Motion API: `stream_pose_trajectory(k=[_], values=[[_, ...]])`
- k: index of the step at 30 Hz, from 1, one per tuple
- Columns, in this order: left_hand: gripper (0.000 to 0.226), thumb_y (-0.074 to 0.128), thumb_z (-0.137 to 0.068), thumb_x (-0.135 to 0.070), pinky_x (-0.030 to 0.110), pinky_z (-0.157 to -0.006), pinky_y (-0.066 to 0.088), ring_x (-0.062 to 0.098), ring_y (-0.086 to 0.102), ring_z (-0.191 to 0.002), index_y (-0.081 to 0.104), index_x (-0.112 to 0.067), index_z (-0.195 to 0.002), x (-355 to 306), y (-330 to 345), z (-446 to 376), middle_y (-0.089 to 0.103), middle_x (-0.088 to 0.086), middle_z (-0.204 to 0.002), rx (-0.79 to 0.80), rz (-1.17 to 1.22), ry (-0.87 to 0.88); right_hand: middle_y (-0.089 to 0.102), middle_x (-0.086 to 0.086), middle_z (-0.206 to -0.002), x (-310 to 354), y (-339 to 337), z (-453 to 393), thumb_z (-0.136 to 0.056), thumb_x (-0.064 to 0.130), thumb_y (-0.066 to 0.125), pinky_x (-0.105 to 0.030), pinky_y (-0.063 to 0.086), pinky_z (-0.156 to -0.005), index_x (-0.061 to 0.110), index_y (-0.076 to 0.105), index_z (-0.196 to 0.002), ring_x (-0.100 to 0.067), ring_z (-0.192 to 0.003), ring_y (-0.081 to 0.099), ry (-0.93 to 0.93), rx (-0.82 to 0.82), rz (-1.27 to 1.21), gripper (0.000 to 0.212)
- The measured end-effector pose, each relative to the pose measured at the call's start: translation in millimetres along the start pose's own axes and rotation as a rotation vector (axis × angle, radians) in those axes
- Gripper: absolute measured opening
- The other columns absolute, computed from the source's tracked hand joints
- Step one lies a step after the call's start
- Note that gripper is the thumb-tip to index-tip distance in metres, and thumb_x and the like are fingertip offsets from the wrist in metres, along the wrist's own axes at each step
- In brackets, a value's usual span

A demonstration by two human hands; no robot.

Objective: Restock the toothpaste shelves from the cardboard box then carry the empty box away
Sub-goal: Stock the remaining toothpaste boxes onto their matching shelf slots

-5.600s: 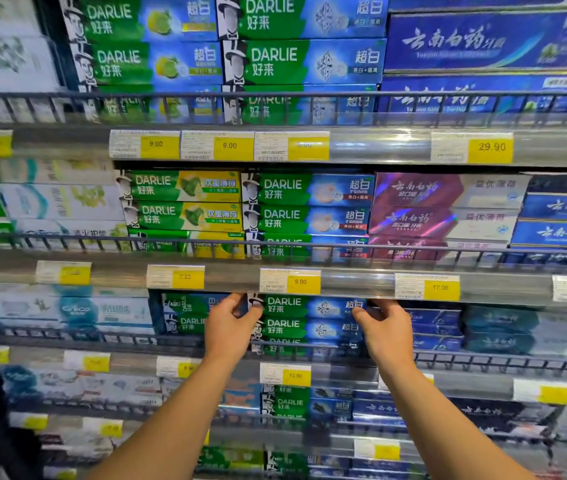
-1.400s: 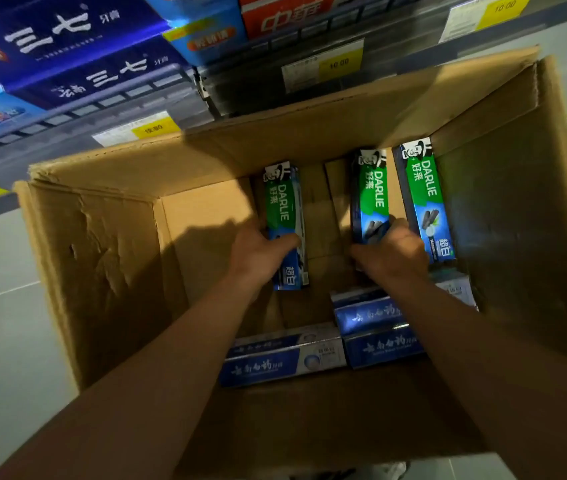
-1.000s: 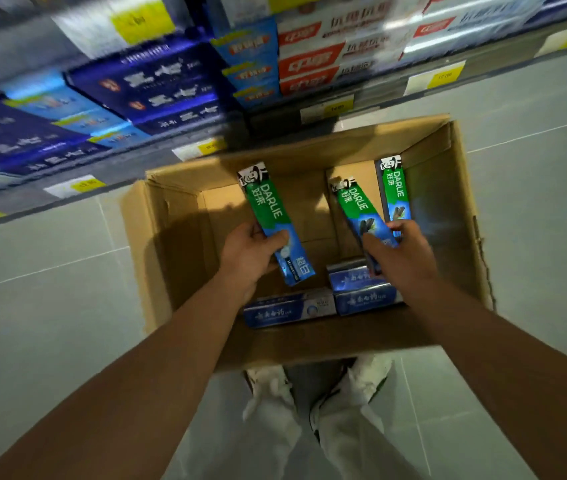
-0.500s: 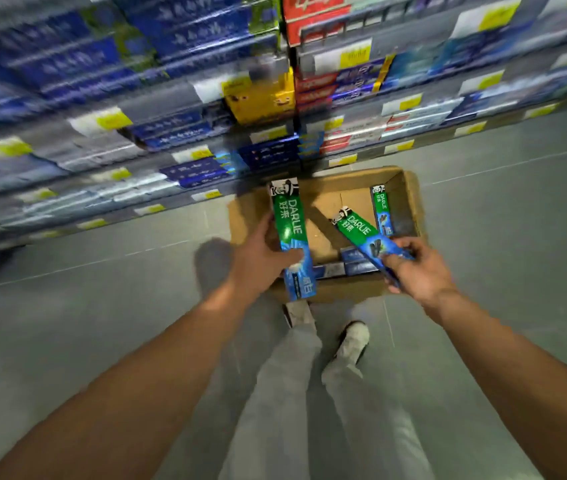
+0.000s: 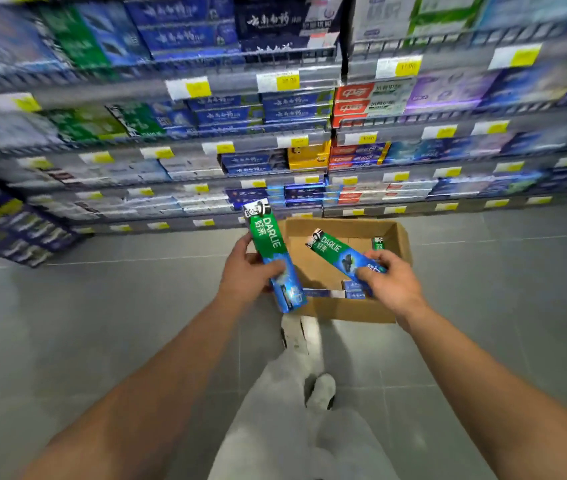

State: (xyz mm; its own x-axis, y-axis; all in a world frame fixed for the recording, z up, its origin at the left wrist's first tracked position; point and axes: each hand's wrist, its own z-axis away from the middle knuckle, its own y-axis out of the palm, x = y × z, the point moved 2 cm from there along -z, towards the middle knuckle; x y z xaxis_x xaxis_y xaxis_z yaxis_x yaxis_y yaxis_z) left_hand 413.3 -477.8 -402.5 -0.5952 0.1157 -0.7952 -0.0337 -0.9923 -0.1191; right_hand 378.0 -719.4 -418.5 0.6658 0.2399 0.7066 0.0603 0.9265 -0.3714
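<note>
Even, cool overhead store light, moderately bright, with no harsh glare. Heavy motion blur smears the shelves [image 5: 171,140] and price tags, worst toward the left and right edges, where wide-angle distortion bends the lines; the centre stays sharper, floor shadows soft

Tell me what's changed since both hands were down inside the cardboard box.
Both hands have lifted out. The left hand holds one Darlie toothpaste carton raised toward the shelves; the right hand holds another Darlie carton above the cardboard box. The box stays on the floor with one Darlie carton and blue cartons still inside.
</note>
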Motion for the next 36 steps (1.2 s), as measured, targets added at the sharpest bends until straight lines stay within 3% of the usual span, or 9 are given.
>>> stream_pose_trajectory(k=[3,6,9,12,19,23,28,33,36], values=[[0.059,0.071,-0.081,0.004,0.044,-0.071,0.06,0.007,0.067,-0.062,0.046,-0.025,-0.126,-6.7,-40.2,38.2,0.07,-0.007,-0.074,-0.093,0.069,0.033,0.068,-0.005,-0.104,28.3,14.4,42.8,-0.083,0.017,0.07,-0.042,0.059,-0.076,0.021,0.065,-0.11,-0.024,-0.088,0.068,-0.111,0.006,0.051,0.028],[0.065,0.065,-0.085,0.007,0.026,-0.045,0.054,0.0,0.063,-0.05,0.037,-0.031,-0.13,-13.2,-88.5,68.2,0.067,-0.004,-0.075,-0.166,0.171,0.053,0.068,-0.002,-0.098,62.5,43.6,79.1,-0.082,0.02,0.07,-0.047,0.059,-0.076,0.025,0.064,-0.105,-0.024,-0.083,0.067,-0.222,0.072,0.108,0.024],[0.089,0.069,-0.083,0.003,0.022,-0.043,0.05,0.007,0.067,-0.06,0.022,-0.03,-0.151,-19.1,-145.5,90.3,0.069,0.01,-0.091,-0.238,0.098,0.154,0.066,-0.002,-0.097,100.6,84.0,107.0,-0.085,0.021,0.068,-0.047,0.059,-0.073,0.027,0.063,-0.104,-0.022,-0.078,0.065,-0.32,0.162,0.168,0.02],[0.1,0.074,-0.079,-0.006,0.03,-0.052,0.053,0.019,0.069,-0.07,0.015,-0.049,-0.148,-23.5,-205.6,103.8,0.07,0.012,-0.095,-0.245,0.023,0.236,0.065,-0.001,-0.101,133.9,133.9,128.1,-0.088,0.022,0.067,-0.043,0.058,-0.074,0.026,0.062,-0.11,-0.02,-0.079,0.065,-0.405,0.216,0.194,0.023],[0.098,0.074,-0.082,-0.006,0.029,-0.055,0.057,0.009,0.07,-0.073,0.017,-0.052,-0.148,-18.1,-354.3,117.7,0.069,0.004,-0.094,-0.283,0.035,0.342,0.059,0.0,-0.113,202.5,271.6,170.3,-0.092,0.017,0.064,-0.043,0.058,-0.078,0.019,0.061,-0.121,-0.023,-0.092,0.064,-0.523,0.262,0.214,0.03],[0.097,0.076,-0.081,-0.013,0.037,-0.062,0.06,0.014,0.072,-0.076,0.017,-0.051,-0.148,-23.5,-435.8,106.3,0.07,0.004,-0.092,-0.327,0.008,0.322,0.059,0.004,-0.115,248.4,339.0,186.7,-0.093,0.018,0.063,-0.024,0.054,-0.066,0.021,0.063,-0.123,-0.012,-0.088,0.063,-0.597,0.23,0.223,0.031],[0.095,0.073,-0.084,-0.008,0.048,-0.07,0.061,0.018,0.073,-0.083,0.016,-0.048,-0.15,-52.2,-504.8,85.0,0.072,0.002,-0.098,-0.314,0.122,0.333,0.059,0.003,-0.124,300.5,383.2,194.5,-0.092,0.019,0.064,-0.043,0.053,-0.09,0.022,0.062,-0.127,-0.022,-0.104,0.062,-0.664,0.192,0.209,0.035],[0.092,0.073,-0.084,-0.007,0.05,-0.068,0.06,0.02,0.073,-0.085,0.021,-0.044,-0.151,-97.3,-543.2,46.0,0.074,0.002,-0.098,-0.324,0.249,0.362,0.058,0.002,-0.125,350.3,406.5,177.6,-0.094,0.016,0.063,-0.016,0.044,-0.068,0.019,0.06,-0.13,-0.01,-0.089,0.057,-0.76,0.164,0.272,0.037],[0.09,0.071,-0.085,-0.006,0.044,-0.064,0.06,0.019,0.073,-0.084,0.023,-0.046,-0.15,-129.9,-557.6,23.9,0.074,0.002,-0.096,-0.293,0.316,0.403,0.06,0.001,-0.127,382.6,413.7,159.6,-0.093,0.016,0.064,-0.019,0.045,-0.072,0.02,0.061,-0.127,-0.006,-0.085,0.057,-0.801,0.142,0.287,0.035]])
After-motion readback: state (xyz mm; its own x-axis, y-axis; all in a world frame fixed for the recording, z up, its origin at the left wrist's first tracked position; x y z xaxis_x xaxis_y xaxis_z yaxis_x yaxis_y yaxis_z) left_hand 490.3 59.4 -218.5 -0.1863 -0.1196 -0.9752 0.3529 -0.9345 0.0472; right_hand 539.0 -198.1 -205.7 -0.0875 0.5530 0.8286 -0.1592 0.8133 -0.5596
